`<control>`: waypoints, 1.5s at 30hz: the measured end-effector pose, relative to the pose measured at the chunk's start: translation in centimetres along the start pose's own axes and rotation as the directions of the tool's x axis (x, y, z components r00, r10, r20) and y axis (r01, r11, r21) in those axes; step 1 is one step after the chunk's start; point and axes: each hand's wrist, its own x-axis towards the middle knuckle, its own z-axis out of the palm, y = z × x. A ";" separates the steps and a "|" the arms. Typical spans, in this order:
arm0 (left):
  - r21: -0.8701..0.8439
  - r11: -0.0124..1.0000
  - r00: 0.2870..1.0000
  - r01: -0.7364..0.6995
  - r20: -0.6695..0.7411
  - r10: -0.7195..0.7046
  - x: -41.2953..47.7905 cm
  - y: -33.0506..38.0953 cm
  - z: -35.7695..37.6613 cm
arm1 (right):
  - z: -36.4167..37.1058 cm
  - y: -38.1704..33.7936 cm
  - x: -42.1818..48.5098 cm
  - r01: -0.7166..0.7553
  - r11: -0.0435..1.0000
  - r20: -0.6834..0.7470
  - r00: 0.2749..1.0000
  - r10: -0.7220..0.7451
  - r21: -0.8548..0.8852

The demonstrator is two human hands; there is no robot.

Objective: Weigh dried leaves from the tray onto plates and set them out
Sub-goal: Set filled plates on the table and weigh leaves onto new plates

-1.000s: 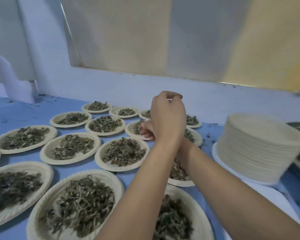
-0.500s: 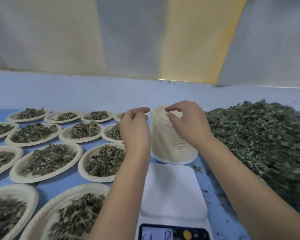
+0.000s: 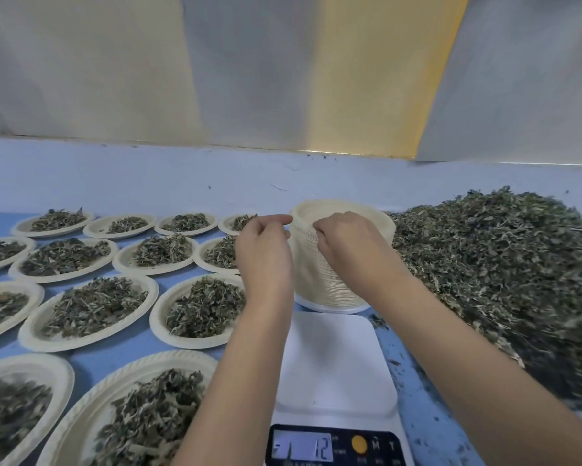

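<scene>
A tall stack of empty cream plates (image 3: 323,280) stands behind the white scale (image 3: 333,364), whose platform is bare and whose display (image 3: 303,447) reads 12. My left hand (image 3: 266,253) pinches the top plate's left rim with thumb and forefinger. At the near rim of the top plate, my right hand (image 3: 346,243) has its fingers curled over the edge. A big heap of dried leaves (image 3: 501,280) lies right of the stack. Several filled plates (image 3: 91,307) cover the blue table on the left.
A pale blue wall ledge (image 3: 182,176) runs behind the table, with grey and yellow panels above it. Loose leaf bits dot the blue surface (image 3: 427,415) between the scale and the heap. Filled plates sit close together up to the scale's left side.
My view swung right from the filled plates to the stack, scale and leaf heap. Both hands moved from over the plates to the rim of the stack's top plate.
</scene>
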 end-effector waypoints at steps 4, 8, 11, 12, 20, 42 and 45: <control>0.016 1.000 0.999 0.017 0.042 -0.017 -0.1 0.0 0.1 | 0.6 0.5 0.0 0.022 0.999 -0.135 0.991 -0.017 0.032; -0.032 0.992 0.982 0.119 0.149 -0.113 0.2 0.1 -0.1 | -0.2 0.2 -0.6 0.222 0.973 -0.406 0.897 -0.178 0.066; -0.060 0.989 0.975 0.136 0.188 -0.122 0.4 0.3 -0.5 | -0.4 -0.6 -1.8 0.336 0.939 -0.501 0.826 -0.258 0.070; -0.064 0.991 0.980 0.116 0.173 -0.103 0.6 0.3 -0.7 | -0.4 -1.1 -2.2 0.347 0.934 -0.516 0.817 -0.257 0.085; 0.222 0.974 0.988 -0.040 0.156 0.005 0.6 0.4 -4.0 | -2.3 -0.9 -5.4 0.032 0.848 -0.382 0.901 0.204 0.529; 0.709 0.639 0.945 -0.298 0.313 0.093 -2.8 -2.1 -8.9 | 1.6 0.3 -13.7 -0.400 0.278 0.160 0.775 0.612 0.874; 0.729 0.618 0.943 -0.294 0.328 0.061 -2.6 -2.5 -9.1 | 1.8 0.4 -13.9 -0.435 0.321 0.169 0.776 0.608 0.841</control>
